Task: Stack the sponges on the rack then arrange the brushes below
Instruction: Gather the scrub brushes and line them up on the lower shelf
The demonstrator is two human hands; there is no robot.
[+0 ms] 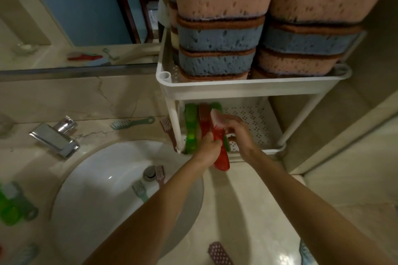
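Both hands on one brush: sponge step looks done, brush-arranging under way.
White plastic two-tier rack (247, 88): pink and blue sponges (219, 34) fill the tier above the grip; the lower tier just behind it already holds a green translucent brush (190, 127). Red translucent brush with white bristles (223, 161) is tilted, bristle end over that tier. Left hand (210, 148) curls round its handle; right hand (239, 133) has fingers closed on the bristle end. Next, probably: lay it flat beside the others, release, then fetch the small pink and teal brushes (159, 173) lower left of the grip.

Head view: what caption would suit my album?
Left hand and right hand hold red brush at lower shelf; sponges stacked above.
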